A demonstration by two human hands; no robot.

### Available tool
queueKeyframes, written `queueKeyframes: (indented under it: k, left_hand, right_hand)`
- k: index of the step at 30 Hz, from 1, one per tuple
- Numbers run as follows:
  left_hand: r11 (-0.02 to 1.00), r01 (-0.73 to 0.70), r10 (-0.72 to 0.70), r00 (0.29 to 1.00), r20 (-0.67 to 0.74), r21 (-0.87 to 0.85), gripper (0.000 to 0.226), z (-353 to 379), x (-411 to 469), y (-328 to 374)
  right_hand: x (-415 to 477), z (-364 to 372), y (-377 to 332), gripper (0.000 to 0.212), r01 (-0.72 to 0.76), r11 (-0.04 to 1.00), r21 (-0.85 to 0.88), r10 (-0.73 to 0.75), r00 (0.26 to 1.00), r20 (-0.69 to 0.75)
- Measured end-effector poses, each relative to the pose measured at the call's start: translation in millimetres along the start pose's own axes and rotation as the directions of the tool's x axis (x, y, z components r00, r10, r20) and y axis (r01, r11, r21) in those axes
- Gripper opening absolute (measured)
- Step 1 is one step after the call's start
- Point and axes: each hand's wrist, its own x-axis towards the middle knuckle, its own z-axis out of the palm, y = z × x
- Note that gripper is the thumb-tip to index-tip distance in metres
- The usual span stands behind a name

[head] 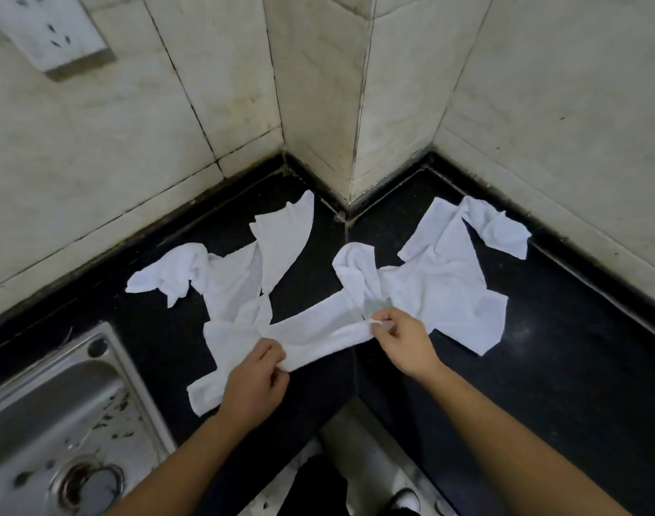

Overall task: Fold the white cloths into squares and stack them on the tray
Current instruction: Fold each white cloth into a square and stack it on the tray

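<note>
Stretching one white cloth (318, 335) between them, two hands are working over the black table (560, 366), which is sitting in a corner of the tiled wall (542, 106). The left hand (255, 381) is pinching the cloth's near-left end between thumb and curled fingers. The right hand (404, 344) is pinching the far-right end, its grip narrow on a small corner.

The cloth is hanging as a long band just above the table. Its long axis is running left to right and tilting a little toward the far right.

Two loose heaps of other white cloths are lying behind it. The left heap (225, 277) and the right heap (448, 284) are each overlapping so much that the number of cloths in them cannot be told.

One steel sink (57, 404) is sitting at the near left, and one wall socket (54, 31) is showing at the far left.
</note>
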Motion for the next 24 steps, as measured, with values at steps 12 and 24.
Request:
queueKeyframes:
  k: [12,24]
  left_hand:
    - [0.620,0.345,-0.443,0.895,0.049,-0.705,0.054,-10.5,21.8,149.6]
    - [0.704,0.135,-0.046,0.988,0.145,-0.698,0.007,50.2,70.2,297.6]
  right_hand:
    - [-69.1,-115.2,8.9,0.018,0.064,0.878,0.473,0.049,0.973,-0.224]
    - [-178.2,-223.7,115.6,0.007,0.115,0.795,0.595,0.307,0.771,-0.558]
